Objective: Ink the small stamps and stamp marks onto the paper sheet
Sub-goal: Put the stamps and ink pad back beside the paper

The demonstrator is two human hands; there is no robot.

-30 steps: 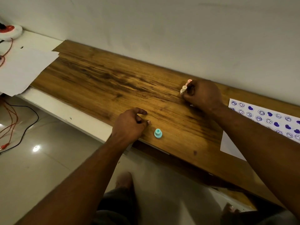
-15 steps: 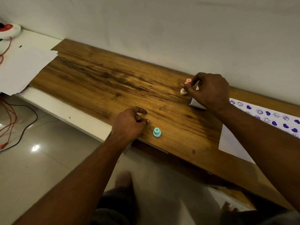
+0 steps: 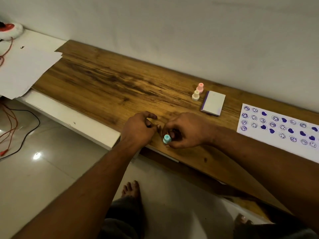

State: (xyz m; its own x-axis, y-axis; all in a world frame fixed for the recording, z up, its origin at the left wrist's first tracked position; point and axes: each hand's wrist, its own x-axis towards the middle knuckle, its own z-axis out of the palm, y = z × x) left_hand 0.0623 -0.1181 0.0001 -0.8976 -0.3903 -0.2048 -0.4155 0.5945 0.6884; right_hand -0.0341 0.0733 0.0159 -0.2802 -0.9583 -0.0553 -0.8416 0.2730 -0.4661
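Note:
A small teal stamp point(image 3: 167, 139) stands near the front edge of the wooden board point(image 3: 107, 80). My right hand point(image 3: 185, 130) has its fingers closed around the stamp. Just left of it, my left hand point(image 3: 139, 129) rests on the board with fingers loosely curled and nothing in it. A pink stamp point(image 3: 200, 88) and a cream stamp point(image 3: 196, 95) stand upright farther back. Beside them lies the closed ink pad point(image 3: 213, 102), white-lidded with a purple edge. The paper sheet point(image 3: 276, 128) at the right carries rows of purple smiley and heart marks.
A white wall runs close behind the board. White paper sheets point(image 3: 22, 66) lie on a white shelf at the left, with a red-and-white round device point(image 3: 10, 31) and cables. Tiled floor and my bare feet point(image 3: 131, 188) are below the board's edge.
My right hand let go of the pink and cream stamps near the ink pad and came forward to the teal stamp, closing on it. My left hand stayed in place.

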